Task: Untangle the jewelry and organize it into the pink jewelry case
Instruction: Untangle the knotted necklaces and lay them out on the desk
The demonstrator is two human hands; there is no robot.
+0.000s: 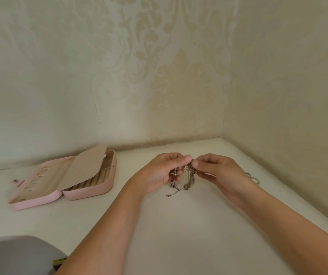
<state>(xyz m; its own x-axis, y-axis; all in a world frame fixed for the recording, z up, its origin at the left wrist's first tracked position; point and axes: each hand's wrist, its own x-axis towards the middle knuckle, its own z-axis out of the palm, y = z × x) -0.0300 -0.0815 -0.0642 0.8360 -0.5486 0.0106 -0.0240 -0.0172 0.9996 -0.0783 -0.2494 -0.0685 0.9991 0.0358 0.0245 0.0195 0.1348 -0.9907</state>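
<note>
A tangled bunch of thin metal chains hangs above the white table, its loose ends trailing down to the surface. My left hand pinches the bunch at its top from the left. My right hand pinches it from the right, fingertips almost touching the left thumb. The pink jewelry case lies open on the table to the left, with a beige flap raised over its ring rolls and a beige-lined lid spread flat.
Metal rings lie on the white table just behind my right wrist. Patterned walls meet in a corner behind the hands. A grey object fills the bottom left corner. A small snap tab lies left of the case.
</note>
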